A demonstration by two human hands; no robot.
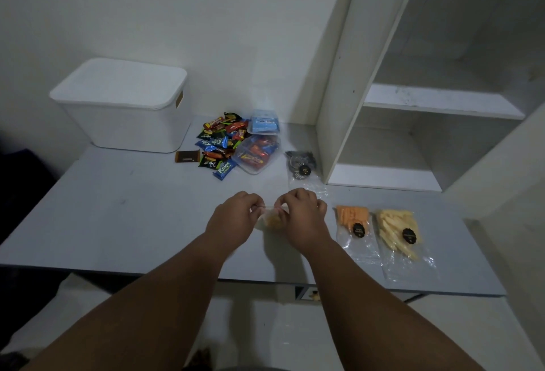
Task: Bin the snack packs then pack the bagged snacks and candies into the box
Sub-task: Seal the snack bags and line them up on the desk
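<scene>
A pale grey bench (pixel 118 223) fills the middle of the view and is set against a white wall. At its right far corner stands a white shelf unit (pixel 339 76) with open compartments. On the left far side of the bench sits a white plastic box (pixel 126 108) with its lid on and a slot handle in its end wall. Just to the right of the box lies a loose pile of snack packs (pixel 219 143) in blue, green, red and black wrappers, heaped against one another. A clear bag of red-wrapped candies (pixel 256 154) lies touching the pile's right edge, and a clear bag of blue-wrapped sweets (pixel 264 125) lies behind it, near the wall. On the near right of the bench a clear bag of pale yellow sticks (pixel 398 229) lies flat, and a clear bag of orange crackers (pixel 354 220) lies just beside it on its left, each with a dark round label. A clear bag of dark spiral snacks (pixel 302 164) lies further back, close to the foot of the shelf unit. Both bare arms reach in from the near edge to the middle of the bench. The left hand (pixel 233 217) and the right hand (pixel 300 217) are close together, and each grip is clamped on the top of a small clear bag of yellow-orange snack (pixel 271 220), fingers curled and pinching its mouth between them. The bag's lower part is partly hidden by the hands. A single brown snack pack (pixel 187 156) lies apart, left of the pile, in front of the box.
</scene>
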